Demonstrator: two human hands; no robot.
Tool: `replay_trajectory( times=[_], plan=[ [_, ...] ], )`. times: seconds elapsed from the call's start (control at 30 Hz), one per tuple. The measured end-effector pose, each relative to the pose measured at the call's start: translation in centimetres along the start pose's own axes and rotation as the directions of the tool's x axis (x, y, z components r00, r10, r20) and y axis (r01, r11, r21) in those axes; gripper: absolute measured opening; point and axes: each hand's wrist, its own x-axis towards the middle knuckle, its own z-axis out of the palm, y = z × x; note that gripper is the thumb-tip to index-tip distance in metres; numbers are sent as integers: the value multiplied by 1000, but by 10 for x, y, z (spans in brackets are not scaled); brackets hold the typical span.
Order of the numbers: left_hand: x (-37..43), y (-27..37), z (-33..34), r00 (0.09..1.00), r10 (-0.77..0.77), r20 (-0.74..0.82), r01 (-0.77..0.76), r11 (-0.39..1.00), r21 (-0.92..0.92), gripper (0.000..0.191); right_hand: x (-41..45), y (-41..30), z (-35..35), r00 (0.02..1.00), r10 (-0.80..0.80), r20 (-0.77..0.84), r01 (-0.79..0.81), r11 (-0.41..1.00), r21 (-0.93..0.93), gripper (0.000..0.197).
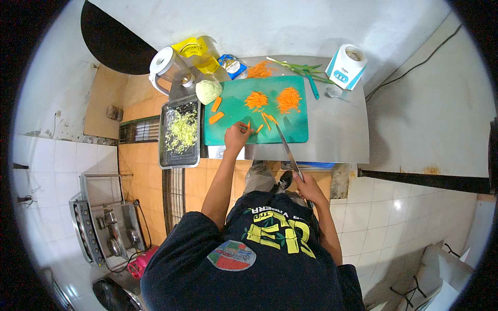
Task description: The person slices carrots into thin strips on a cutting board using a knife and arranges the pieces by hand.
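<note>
On a green cutting board [229, 91], my left hand [236, 137] pinches a small carrot piece [249, 125] at its fingertips. My right hand [310, 189] grips the handle of a long kitchen knife [287, 149]. The blade slants up over the board's front edge, its tip beside some loose carrot sticks [266, 121]. Another carrot stick [259, 128] lies just right of my left hand. Farther back are a pile of carrot sticks [256, 100] and a larger pile of finely cut carrot [288, 100]. Two carrot chunks [216, 117] rest near the board's left edge.
Part of a cabbage [209, 92] sits at the board's back left corner. Shredded cabbage fills part of a black tray [163, 128]. Behind stand a blender jug [167, 64], an oil pouch [198, 54], green onions [301, 69], a peeler [312, 86] and a blender base [346, 67].
</note>
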Motion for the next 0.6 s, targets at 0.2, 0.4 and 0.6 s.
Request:
replay_trajectory(
  times=[0.2, 0.4, 0.6],
  plan=[
    [2, -29, -5, 998, -53, 27, 56, 990, -127, 28, 13, -31, 19, 996, 10, 84, -14, 999, 45, 48],
    [8, -38, 0, 979, -107, 173, 172, 889, -424, 25, 36, -52, 50, 993, -116, -35, 104, 965, -240, 44],
    [16, -26, -19, 942, -127, 310, 247, 888, -388, 28, 55, -71, 81, 971, -145, -191, 68, 931, -360, 42]
  ],
)
